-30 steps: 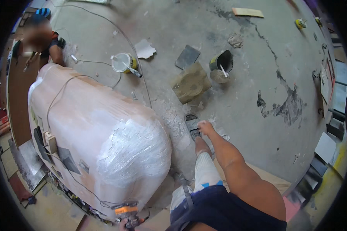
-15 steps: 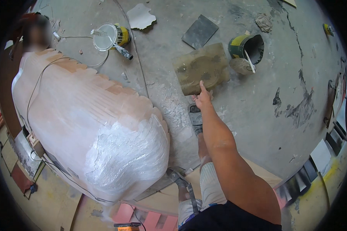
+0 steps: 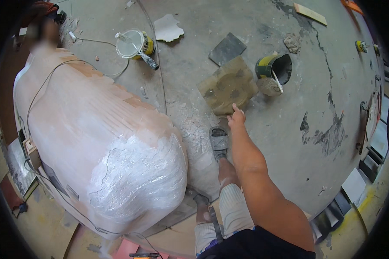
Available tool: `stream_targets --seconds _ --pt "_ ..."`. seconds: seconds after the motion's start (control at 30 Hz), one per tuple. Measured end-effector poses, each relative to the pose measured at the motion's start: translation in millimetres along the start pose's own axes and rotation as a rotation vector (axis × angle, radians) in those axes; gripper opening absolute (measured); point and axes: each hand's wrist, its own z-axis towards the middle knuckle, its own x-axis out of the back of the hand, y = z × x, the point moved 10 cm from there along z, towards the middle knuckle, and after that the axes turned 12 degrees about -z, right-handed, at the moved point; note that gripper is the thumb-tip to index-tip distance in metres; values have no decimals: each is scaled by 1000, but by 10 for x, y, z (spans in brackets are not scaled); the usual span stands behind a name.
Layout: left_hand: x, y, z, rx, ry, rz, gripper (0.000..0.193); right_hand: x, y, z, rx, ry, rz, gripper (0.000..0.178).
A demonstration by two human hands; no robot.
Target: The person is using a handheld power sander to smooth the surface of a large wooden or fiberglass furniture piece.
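My right hand (image 3: 236, 117) stretches forward and down over the concrete floor, fingers extended, its fingertips at the near edge of a brown, worn, stained sheet (image 3: 227, 84) lying flat. Nothing is in the hand. My foot in a grey sandal (image 3: 219, 140) stands just behind the hand. My left hand is out of the picture.
A large rounded pale form (image 3: 99, 138), white at its near end, fills the left. On the floor lie a tipped dark bucket (image 3: 274, 67) with a stick, a white lidded tub (image 3: 132, 43), a dark tile (image 3: 227, 48), a white scrap (image 3: 167, 28) and cables. Another person (image 3: 43, 26) is at the far left.
My right arm has reached forward from beside my foot to the brown sheet's near edge. The view has tipped closer to the floor.
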Motion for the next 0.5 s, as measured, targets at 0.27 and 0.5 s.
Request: stream_targets --seconds 0.27,0.5 --pt "47 -459 139 36 -42 24 37 272 -435 310 -19 -114 -125 47" --pt "239 -872 -63 89 87 133 32 78 -562 294 181 -219 -164 32"
